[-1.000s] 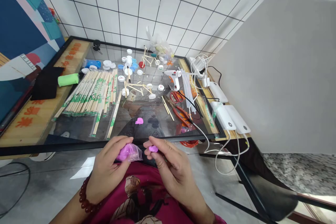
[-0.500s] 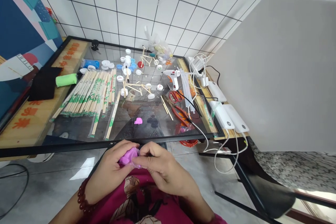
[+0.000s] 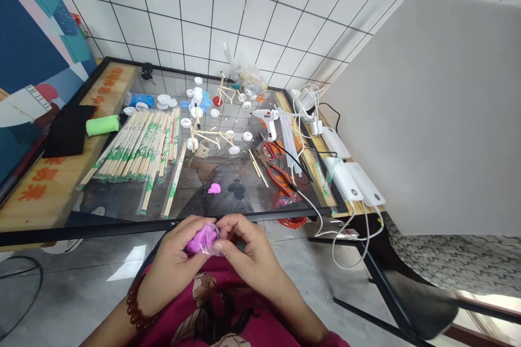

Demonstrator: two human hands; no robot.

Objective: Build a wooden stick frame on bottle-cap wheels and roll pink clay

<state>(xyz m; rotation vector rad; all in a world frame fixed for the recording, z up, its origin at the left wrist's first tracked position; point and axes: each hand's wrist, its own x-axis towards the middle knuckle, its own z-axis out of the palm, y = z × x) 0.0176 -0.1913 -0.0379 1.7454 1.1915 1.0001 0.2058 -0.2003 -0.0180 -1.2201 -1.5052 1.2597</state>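
In front of the table's near edge, my left hand (image 3: 176, 252) is closed around a lump of purple modelling clay (image 3: 200, 239) in a clear plastic wrapper (image 3: 213, 236). From the other side, my right hand (image 3: 246, 246) pinches the wrapper's edge between thumb and fingers. A small pink piece of clay (image 3: 214, 188) lies on the glass table just beyond my hands. Wrapped chopsticks (image 3: 134, 143) are spread to its left. Behind it stands a frame of sticks (image 3: 209, 134) with white bottle caps fixed on as wheels.
On the right side lie red-handled pliers (image 3: 279, 176), a white glue gun (image 3: 267, 117), red scissors (image 3: 272, 149) and glue sticks (image 3: 288, 141). White power banks (image 3: 344, 179) with trailing cables line the right edge. Loose bottle caps (image 3: 198, 95) and a plastic bag (image 3: 248, 73) are farther back.
My right hand's fingers have shifted and opened slightly at the wrapper. More of the clear plastic shows around the purple clay. The things on the table stay where they were.
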